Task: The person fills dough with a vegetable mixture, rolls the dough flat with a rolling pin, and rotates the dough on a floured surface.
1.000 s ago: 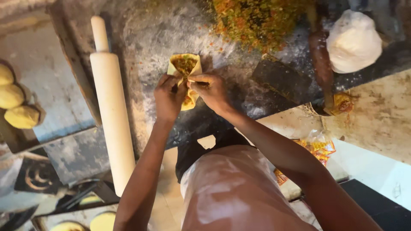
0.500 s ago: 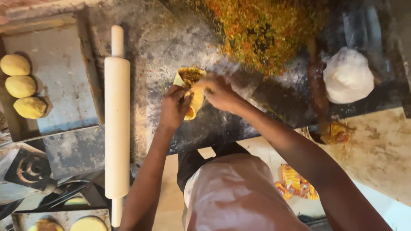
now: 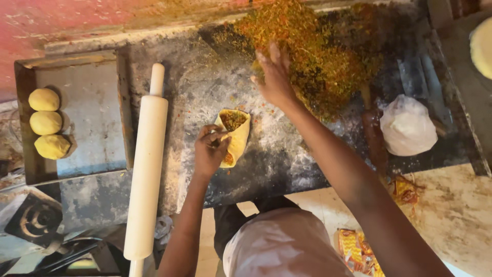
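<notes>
Head view, listed left to right:

- Shallow grey metal tray [image 3: 92, 128] is sitting at the far left, carrying three round yellow dough balls [image 3: 45, 123] in a column along its left side.
- Long white wooden rolling pin [image 3: 146, 174] is lying lengthwise just right of the tray on the dark floured stone worktop [image 3: 287, 164].
- Left hand [image 3: 210, 151] is gripping a yellow dough cone part-filled with brownish stuffing [image 3: 234, 134], fingers closing round its lower edge; the cone is resting on the worktop near its middle.
- Right hand [image 3: 275, 77] is reaching with fingers spread open onto the heap of orange-green chopped filling [image 3: 318, 56], holding nothing visible.
- White knotted plastic bag [image 3: 407, 125] is sitting at the right, well apart from both hands.
</notes>
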